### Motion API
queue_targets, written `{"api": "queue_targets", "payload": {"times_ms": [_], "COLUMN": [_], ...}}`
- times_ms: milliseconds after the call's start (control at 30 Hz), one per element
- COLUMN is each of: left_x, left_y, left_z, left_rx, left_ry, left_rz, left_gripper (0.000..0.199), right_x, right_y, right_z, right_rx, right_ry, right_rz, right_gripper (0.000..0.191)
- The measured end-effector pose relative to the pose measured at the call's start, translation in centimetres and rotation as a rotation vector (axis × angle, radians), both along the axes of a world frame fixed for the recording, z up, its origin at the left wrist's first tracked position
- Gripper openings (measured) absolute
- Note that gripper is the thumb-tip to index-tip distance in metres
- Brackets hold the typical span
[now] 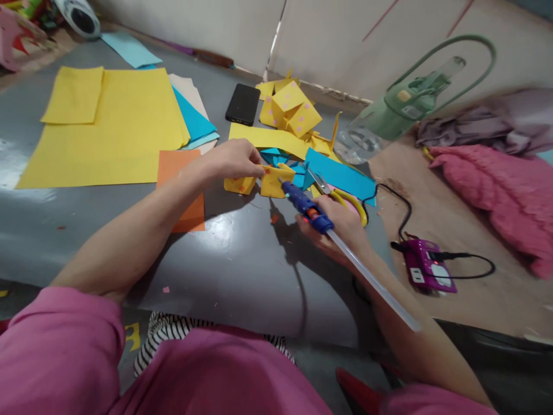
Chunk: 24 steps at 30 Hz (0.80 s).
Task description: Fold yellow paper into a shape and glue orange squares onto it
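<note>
My left hand (241,159) pinches the upper left corner of a small yellow paper piece (273,183) with orange spots, held just above the grey table. In my right hand (336,227) is a blue hot glue gun (305,206) with a long translucent glue stick (374,282) sticking out of its back. Its nozzle points at the right part of the yellow piece; whether it touches cannot be made out. Another yellow spotted piece (240,184) lies beneath my left hand. Scissors with yellow handles (352,204) lie just beyond my right hand.
Large yellow sheets (125,132) and an orange sheet (190,199) lie to the left. Behind are a black phone (242,104), folded yellow paper shapes (296,106) and blue paper strips (345,177). A green-topped bottle (389,115) and a purple power socket (425,265) with cords stand right.
</note>
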<state>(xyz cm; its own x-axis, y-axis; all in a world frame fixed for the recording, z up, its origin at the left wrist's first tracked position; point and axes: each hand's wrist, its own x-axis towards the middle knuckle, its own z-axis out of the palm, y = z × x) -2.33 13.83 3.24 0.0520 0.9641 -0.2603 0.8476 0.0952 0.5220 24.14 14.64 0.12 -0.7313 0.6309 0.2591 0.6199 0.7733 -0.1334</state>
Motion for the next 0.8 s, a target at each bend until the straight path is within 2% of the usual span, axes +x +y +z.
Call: {"api": "queue_targets", "payload": {"times_ms": [133,233,367,467,533,633,800], "left_x": [0.0,0.0,0.0,-0.1,-0.1,-0.2,-0.2], "left_y": [-0.1,-0.2,-0.1,-0.1,0.0,0.1,0.2], "left_z": [0.1,0.1,-0.2,-0.4,-0.4,-0.5,-0.6], "left_rx": [0.001,0.011,0.014,0.012,0.012,0.014,0.043], "left_ry": [0.008,0.012,0.005,-0.009,-0.026,-0.014,0.041], "left_rz": [-0.01,-0.019,-0.005,0.003,-0.002,-0.008,-0.031], "left_gripper": [0.039,0.04,0.04,0.038,0.037,0.037,0.04], "right_x": [3.2,6.2,9.4,10.2,9.5,6.2,-1.0], "right_y": [1.3,3.2,5.6,5.7,4.9,2.9,0.8], "right_z": [2.1,2.6,2.0,2.7,3.5,3.7,0.8], "right_rx": [0.012,-0.04,-0.114,-0.103,-0.039,0.014,-0.21], "right_ry": [-0.057,-0.161,-0.213,-0.26,-0.239,-0.115,-0.114], "right_rz": [-0.153,-0.206,-0.067,0.016,0.026,0.007,0.183], "right_gripper": [0.04,0.036,0.026,0.027,0.031,0.025,0.018]}}
